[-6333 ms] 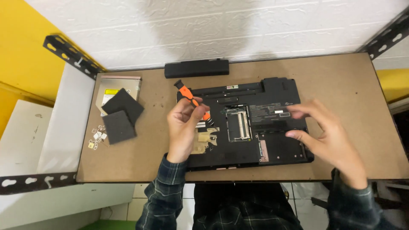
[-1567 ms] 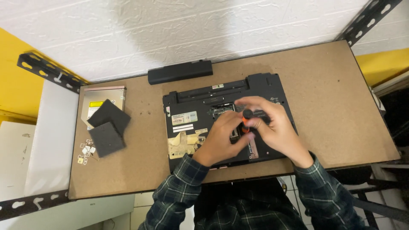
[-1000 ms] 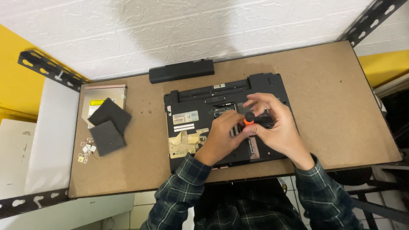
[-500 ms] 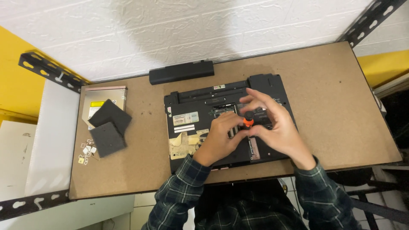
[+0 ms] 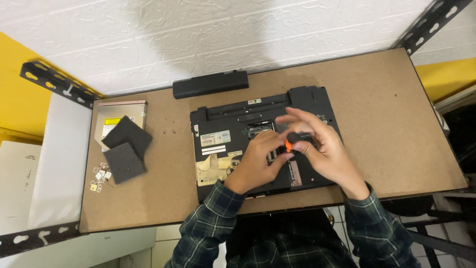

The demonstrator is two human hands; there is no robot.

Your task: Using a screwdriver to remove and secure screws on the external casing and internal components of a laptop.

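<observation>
Both hands on the orange-handled screwdriver over the upturned laptop.

My right hand [image 5: 327,151] has spread its fingers since half a second ago, now only lightly pinching the black cap of the screwdriver [image 5: 289,144], while my left hand [image 5: 258,164] stays closed around the shaft low down, I think. The tool stands in the open bay at the middle of the laptop [image 5: 218,144], on the counter [image 5: 386,99]; the battery [image 5: 210,83] lies beyond.

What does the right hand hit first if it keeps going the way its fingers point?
The right hand points up-left over the upturned laptop, fingers around the orange-and-black screwdriver. Straight on, it would likely cross the laptop's rear edge and meet the black battery bar near the wall. Height above the laptop is unclear.
</observation>
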